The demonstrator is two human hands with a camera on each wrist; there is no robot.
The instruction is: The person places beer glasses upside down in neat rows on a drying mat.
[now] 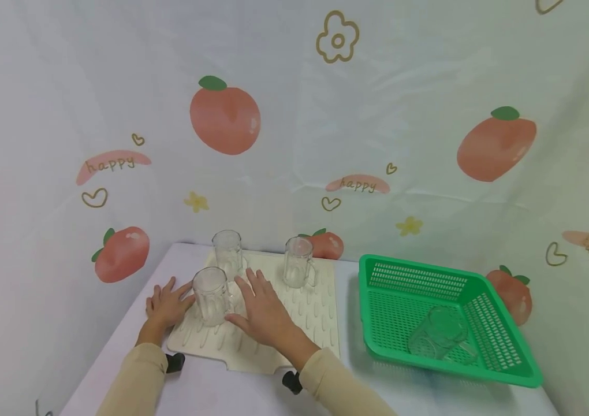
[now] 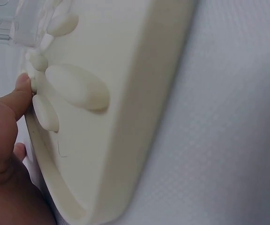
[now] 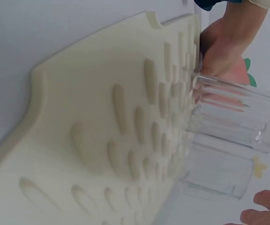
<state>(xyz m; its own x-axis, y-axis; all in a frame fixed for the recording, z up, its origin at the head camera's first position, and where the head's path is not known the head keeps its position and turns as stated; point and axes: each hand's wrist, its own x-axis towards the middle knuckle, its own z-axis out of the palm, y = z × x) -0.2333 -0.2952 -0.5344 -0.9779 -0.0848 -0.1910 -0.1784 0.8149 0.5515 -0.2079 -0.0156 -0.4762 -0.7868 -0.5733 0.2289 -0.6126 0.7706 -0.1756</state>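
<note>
A clear glass mug (image 1: 211, 300) stands upright at the front left of a cream drying mat (image 1: 320, 323) with raised oval ridges. On the mug's left side is my left hand (image 1: 167, 306), fingers spread and fingertips close to the glass; the left wrist view shows its thumb (image 2: 22, 84) at the mat's edge. My right hand (image 1: 265, 315) is to the right of that mug, fingers extended and thumb near the handle side. Whether either hand touches the glass, I cannot tell. Behind stand two more glass mugs, one at back left (image 1: 227, 251) and one at back right (image 1: 297, 263).
Right of the mat sits a green plastic basket (image 1: 369, 332) with slotted walls. One glass mug (image 1: 437, 332) lies on its side inside it. A white cloth backdrop (image 1: 284, 190) printed with fruit rises behind the white table (image 1: 242, 396).
</note>
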